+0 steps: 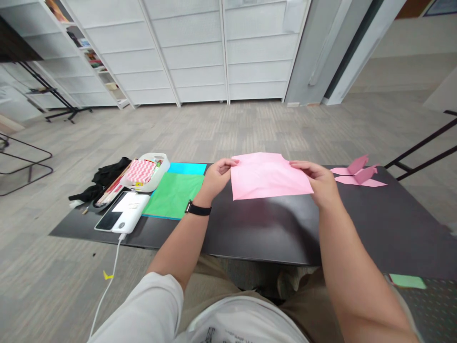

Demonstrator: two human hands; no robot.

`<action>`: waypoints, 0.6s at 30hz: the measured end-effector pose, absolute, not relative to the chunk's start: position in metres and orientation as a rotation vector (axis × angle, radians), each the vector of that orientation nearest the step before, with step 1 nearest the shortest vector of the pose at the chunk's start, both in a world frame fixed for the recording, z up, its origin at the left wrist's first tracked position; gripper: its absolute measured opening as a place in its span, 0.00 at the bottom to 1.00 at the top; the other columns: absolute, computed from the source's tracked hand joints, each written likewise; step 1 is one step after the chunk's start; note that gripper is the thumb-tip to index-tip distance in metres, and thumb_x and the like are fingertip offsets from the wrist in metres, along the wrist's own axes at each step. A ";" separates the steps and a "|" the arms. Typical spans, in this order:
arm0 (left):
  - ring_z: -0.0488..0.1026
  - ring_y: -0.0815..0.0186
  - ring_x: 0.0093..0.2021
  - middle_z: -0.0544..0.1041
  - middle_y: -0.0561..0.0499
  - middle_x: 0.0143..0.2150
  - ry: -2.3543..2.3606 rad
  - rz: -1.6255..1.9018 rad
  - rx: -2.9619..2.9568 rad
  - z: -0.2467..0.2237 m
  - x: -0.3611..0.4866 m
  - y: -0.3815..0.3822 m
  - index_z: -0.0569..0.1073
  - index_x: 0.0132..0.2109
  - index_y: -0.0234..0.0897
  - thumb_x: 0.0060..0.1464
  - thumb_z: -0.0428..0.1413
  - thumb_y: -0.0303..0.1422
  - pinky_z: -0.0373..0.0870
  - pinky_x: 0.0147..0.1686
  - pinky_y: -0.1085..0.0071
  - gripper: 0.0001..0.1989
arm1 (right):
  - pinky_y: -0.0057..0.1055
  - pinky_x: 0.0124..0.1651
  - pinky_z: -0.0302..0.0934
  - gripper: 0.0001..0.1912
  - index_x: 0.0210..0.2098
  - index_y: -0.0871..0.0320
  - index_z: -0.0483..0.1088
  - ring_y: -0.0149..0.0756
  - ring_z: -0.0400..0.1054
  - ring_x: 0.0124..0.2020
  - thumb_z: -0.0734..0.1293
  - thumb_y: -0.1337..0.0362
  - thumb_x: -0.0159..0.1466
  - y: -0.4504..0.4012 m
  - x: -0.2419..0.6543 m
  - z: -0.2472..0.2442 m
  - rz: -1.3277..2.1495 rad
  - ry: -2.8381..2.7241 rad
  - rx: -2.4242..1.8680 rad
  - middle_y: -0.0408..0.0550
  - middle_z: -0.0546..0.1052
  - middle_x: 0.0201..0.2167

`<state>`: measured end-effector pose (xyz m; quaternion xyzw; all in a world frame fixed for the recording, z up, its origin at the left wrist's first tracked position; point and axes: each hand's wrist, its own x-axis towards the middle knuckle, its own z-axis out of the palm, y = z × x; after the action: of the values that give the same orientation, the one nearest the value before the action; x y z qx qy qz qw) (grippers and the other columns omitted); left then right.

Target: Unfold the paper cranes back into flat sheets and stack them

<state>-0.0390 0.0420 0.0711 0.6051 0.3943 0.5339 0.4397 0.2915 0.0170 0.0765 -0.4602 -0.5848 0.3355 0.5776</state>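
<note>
A sheet of pink paper [269, 176] is stretched out flat above the dark table, creased in places. My left hand [219, 177] pinches its left edge, near the far corner. At the opposite side my right hand [317, 182] grips the right edge, thumb near the close corner and fingers toward the far one. Green paper [174, 195] lies on the table beside my left wrist, on top of blue paper [187, 168]. Two folded pink paper birds [359, 172] rest on the table to the right of my right hand.
On the table's left stand a white basket [162, 166] holding a pink zigzag-patterned item, a white power bank [134, 214] with a cable, a phone [110, 220] and black cloth [110, 172]. The black table [264, 238] ends close to my lap.
</note>
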 end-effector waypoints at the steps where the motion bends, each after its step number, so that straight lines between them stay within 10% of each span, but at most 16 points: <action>1: 0.79 0.59 0.61 0.82 0.42 0.58 0.968 1.303 1.545 0.070 -0.046 0.037 0.78 0.44 0.37 0.59 0.64 0.33 0.72 0.67 0.57 0.07 | 0.49 0.65 0.70 0.11 0.40 0.50 0.84 0.48 0.78 0.56 0.79 0.54 0.60 0.009 0.291 0.073 0.737 -1.430 -1.059 0.51 0.85 0.51; 9: 0.78 0.52 0.59 0.84 0.44 0.52 1.251 0.881 2.054 0.039 -0.073 0.020 0.83 0.46 0.42 0.57 0.56 0.23 0.65 0.71 0.47 0.15 | 0.52 0.63 0.73 0.14 0.46 0.47 0.84 0.48 0.80 0.55 0.66 0.63 0.69 -0.021 0.296 -0.009 0.513 -2.192 -1.121 0.48 0.85 0.53; 18: 0.63 0.46 0.74 0.69 0.36 0.73 1.043 0.604 2.454 0.011 -0.008 0.003 0.71 0.69 0.37 0.63 0.60 0.37 0.54 0.76 0.49 0.29 | 0.53 0.64 0.68 0.20 0.49 0.48 0.83 0.47 0.78 0.56 0.63 0.70 0.67 -0.031 0.301 -0.011 0.265 -2.455 -1.097 0.46 0.85 0.53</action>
<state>-0.0076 0.0025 0.0114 0.8789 0.3738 0.2165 0.2024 0.3014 -0.0305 -0.0112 -0.3961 -0.8868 0.0958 0.2180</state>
